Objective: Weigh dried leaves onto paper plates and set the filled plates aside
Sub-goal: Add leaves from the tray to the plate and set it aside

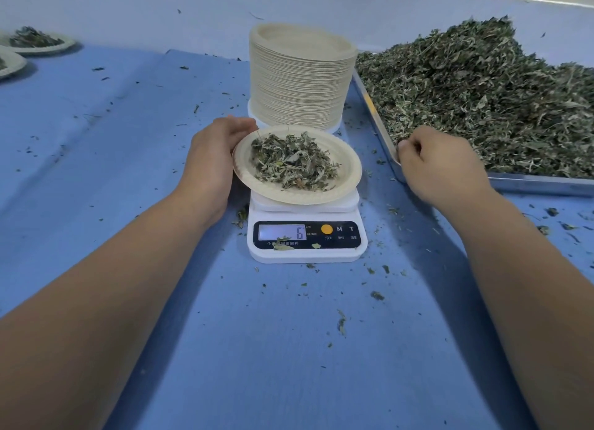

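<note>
Paper plate [349,172], apparently in curled left hand [212,161].

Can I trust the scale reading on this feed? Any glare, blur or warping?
Head view: the display shows a 6 without glare, though leaf bits cover its lower edge; the plate at the left hand is sharp, the top of the stack and far plates soft; the wide lens bows the forearms, which cast soft shadows on the cloth.
</note>
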